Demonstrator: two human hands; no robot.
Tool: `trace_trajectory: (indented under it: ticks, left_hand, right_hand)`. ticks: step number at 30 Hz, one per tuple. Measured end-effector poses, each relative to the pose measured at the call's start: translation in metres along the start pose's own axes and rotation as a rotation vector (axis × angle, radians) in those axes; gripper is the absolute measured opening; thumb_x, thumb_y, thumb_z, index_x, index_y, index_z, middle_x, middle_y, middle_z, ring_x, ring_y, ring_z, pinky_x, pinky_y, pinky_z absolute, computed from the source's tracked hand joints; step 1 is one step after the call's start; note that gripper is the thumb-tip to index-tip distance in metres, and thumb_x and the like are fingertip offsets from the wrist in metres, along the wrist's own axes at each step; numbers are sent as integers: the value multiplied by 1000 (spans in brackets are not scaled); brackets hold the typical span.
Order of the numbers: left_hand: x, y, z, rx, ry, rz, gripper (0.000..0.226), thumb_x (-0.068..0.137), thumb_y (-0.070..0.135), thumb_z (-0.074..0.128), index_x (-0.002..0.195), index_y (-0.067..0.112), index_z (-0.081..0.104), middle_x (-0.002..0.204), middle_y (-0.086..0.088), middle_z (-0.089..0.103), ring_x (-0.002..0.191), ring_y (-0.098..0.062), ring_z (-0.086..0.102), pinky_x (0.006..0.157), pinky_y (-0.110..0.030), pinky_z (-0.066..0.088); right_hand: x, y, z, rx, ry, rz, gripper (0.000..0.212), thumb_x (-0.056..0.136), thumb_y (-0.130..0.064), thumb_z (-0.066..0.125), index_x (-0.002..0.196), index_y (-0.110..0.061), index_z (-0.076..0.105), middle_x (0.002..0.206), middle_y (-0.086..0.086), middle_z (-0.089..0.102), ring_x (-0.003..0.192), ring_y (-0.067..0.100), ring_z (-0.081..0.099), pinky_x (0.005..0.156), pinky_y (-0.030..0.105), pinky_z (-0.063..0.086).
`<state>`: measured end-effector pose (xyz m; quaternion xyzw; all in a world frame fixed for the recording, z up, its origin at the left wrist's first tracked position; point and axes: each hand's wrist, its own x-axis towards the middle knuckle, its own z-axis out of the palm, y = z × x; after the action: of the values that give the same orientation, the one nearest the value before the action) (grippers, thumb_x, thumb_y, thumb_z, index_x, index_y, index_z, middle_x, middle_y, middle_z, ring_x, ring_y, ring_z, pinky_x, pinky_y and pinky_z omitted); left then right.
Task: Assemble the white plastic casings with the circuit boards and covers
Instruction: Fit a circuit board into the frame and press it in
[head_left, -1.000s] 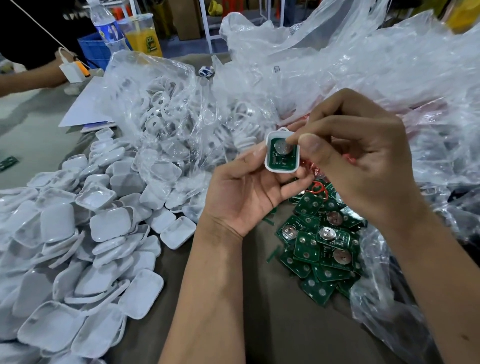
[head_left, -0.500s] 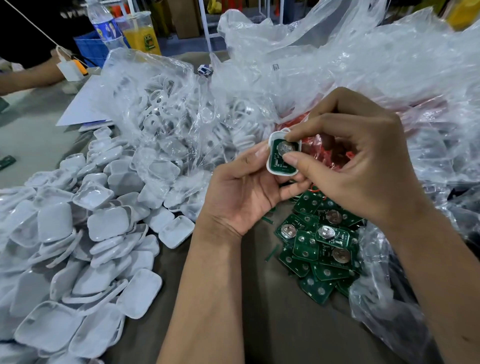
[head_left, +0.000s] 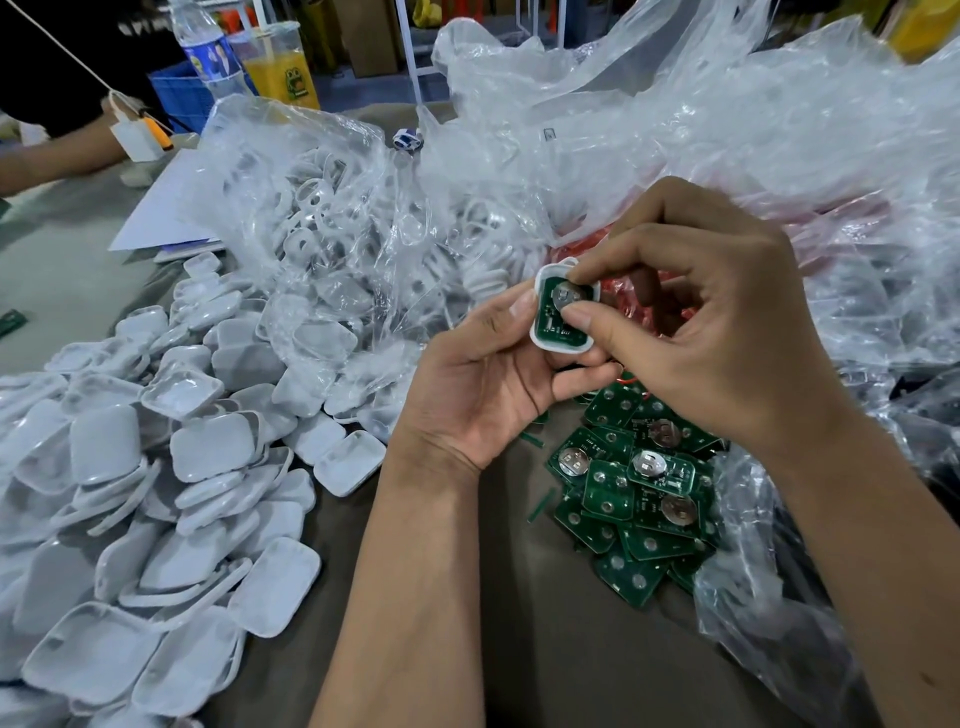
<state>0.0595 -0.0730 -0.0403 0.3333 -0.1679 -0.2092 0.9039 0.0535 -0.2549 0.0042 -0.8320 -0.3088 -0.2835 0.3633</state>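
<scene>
1. Water bottle (head_left: 205, 49), blue label, upright at table's far left edge.
2. Cup of orange drink (head_left: 278, 65), frog print, just right of bottle.
3. Blue crate (head_left: 179, 98) behind both.
4. White paper sheet (head_left: 166, 215) flat near far left corner.
5. Another person's forearm (head_left: 57, 156) resting on left edge, white tag (head_left: 132, 137) beside it.

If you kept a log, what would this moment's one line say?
step: seating board | left hand: holds white casing | right hand: presses circuit board in | cover: not on
</scene>
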Motion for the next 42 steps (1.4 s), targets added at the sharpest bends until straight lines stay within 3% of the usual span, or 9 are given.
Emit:
trace_trajectory:
  ticks: [9,17,23,31,35,42]
  left_hand:
    - [1,-1,0,-18,20,8,30,75,15,82,101,1,75,88,-17,74,79,-32,74,77,-43,64]
    - [0,0,-1,-16,24,4,27,78,17,80,102,4,76,93,-15,75,86,-31,75,80,-42,63]
    - [1,0,1,-29,34,11,37,75,13,84,107,-2,72,94,-19,74,86,-34,74,81,-46,63]
    - [2,-1,2,-41,42,19,47,72,12,86,112,-4,68,99,-23,72,89,-37,74,83,-49,63]
    - [1,-1,2,-42,55,15,38,73,15,85,105,-1,74,96,-20,75,89,-35,75,80,-45,63]
    - [1,-1,1,-22,80,0,41,72,17,88,105,-2,74,93,-21,75,85,-35,76,78,-44,64]
  right_hand:
    - [1,0,-3,30,-44,19,13,86,-17,85,93,-8,79,92,-1,61,70,12,56,59,14,45]
    - [0,-3,-3,19,-30,11,14,87,-18,84,94,-7,79,93,1,61,68,14,55,56,22,48]
    - [0,-3,-4,44,-36,24,14,87,-18,85,93,-7,78,92,1,62,70,7,55,60,15,45]
    - [0,-2,-4,63,-41,18,13,86,-17,85,93,-7,79,92,1,63,71,11,58,59,20,48]
    - [1,-2,-4,73,-39,17,12,87,-16,85,94,-7,79,93,3,65,71,15,60,58,27,51]
    - [1,1,-5,95,-51,24,11,87,-15,85,95,-9,80,93,0,64,72,14,59,57,15,48]
